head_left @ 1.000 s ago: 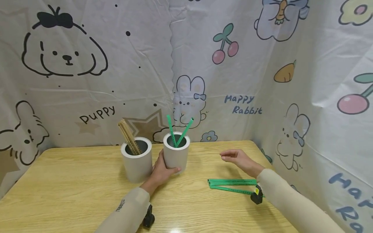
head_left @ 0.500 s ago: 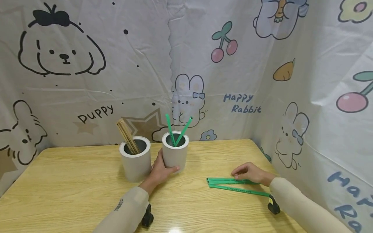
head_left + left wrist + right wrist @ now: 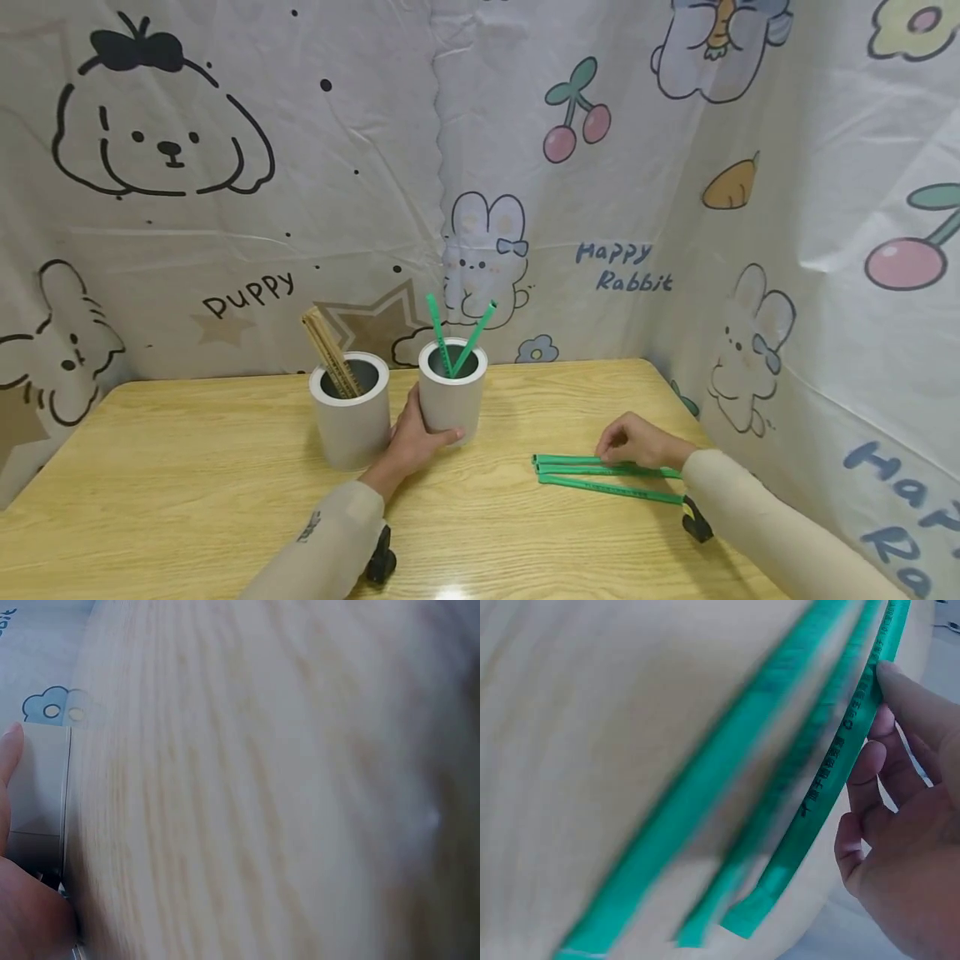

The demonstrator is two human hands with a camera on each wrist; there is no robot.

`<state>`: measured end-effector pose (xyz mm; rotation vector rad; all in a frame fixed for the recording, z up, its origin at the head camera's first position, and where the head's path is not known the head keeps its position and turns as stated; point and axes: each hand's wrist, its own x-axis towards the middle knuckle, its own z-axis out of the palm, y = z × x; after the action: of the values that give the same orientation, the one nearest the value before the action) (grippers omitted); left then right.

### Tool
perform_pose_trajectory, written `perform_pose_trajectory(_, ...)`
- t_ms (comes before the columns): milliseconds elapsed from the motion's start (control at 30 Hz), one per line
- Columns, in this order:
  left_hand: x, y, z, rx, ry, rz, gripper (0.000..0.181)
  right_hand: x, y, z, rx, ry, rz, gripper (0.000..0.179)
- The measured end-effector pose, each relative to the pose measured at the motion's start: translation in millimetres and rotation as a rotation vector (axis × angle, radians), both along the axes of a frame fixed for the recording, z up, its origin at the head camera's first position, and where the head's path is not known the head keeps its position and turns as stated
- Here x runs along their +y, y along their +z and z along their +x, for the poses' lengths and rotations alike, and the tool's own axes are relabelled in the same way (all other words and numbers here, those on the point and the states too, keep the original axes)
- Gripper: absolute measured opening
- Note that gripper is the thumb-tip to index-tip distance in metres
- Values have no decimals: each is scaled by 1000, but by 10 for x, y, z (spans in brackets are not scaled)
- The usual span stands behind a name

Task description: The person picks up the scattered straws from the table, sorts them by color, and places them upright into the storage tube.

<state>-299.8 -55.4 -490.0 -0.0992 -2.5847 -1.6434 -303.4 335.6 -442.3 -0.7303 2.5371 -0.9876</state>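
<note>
My left hand (image 3: 415,442) grips a white cylindrical cup (image 3: 452,406) near its base, fingers behind and thumb across the front. Two green sticks (image 3: 469,337) lean apart inside that cup. In the right wrist view, the fingertips of my right hand (image 3: 904,795) pinch the edge of a long green wrapped stick (image 3: 821,776) with dark printing. Two more green sticks (image 3: 705,802) lie beside it on the table, roughly parallel. The head view shows my right hand low over the far stick, covering part of it. Whether it is lifted off the table I cannot tell.
A second white cup (image 3: 351,433) stands just left of my left hand, with several brown sticks (image 3: 330,354) leaning in it. The wooden table (image 3: 187,483) ends at a printed cloth (image 3: 360,125) behind and on the right.
My right hand has come down and to the right from above the table to the green sticks and pinches the far one, which has separated slightly from the others. The left hand keeps its grip.
</note>
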Motion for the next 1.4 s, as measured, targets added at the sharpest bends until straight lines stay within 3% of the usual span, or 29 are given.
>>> perform_pose_trajectory(167, 10, -18, -14, 5, -2, 14, 109, -155, 357, -32, 34, -99, -55, 16)
perform_pose_trajectory(267, 3, -16, -9, 1, 7, 17, 109, -315, 623, -57, 55, -207, -163, 20)
perform_pose_trajectory(333, -2, -14, -7, 4, 9, 16, 109, -441, 799, -76, 58, -278, -285, 18)
perform_pose_trajectory(500, 1, -23, -19, -3, 8, 18, 110, -827, 1162, -144, -32, -395, -776, 9)
perform_pose_trajectory(567, 2, -26, -21, -2, 10, 20, 110, -1006, 1250, -175, -72, -408, -946, 12)
perform_pose_trajectory(633, 1, -26, -20, -4, 14, 21, 109, -1194, 1302, -206, -102, -422, -1048, 13)
perform_pose_trajectory(800, -4, -12, -13, -13, 8, 10, 109, -1649, 1281, -289, -145, -501, -1176, 12)
perform_pose_trajectory(933, -3, 3, -8, -10, 8, 8, 108, -1923, 1141, -359, -143, -553, -1193, 7)
perform_pose_trajectory(1033, 9, 8, -8, -7, 12, 6, 109, -2020, 984, -375, -142, -581, -1128, 3)
perform_pose_trajectory(1200, 16, 0, -7, -2, 2, 15, 109, -1922, 706, -349, -153, -598, -880, 25)
perform_pose_trajectory(1300, 11, -7, -1, 9, -2, 27, 108, -1745, 585, -326, -169, -555, -721, 38)
perform_pose_trajectory(1400, 9, -11, 6, 10, -1, 34, 109, -1525, 509, -296, -170, -497, -584, 41)
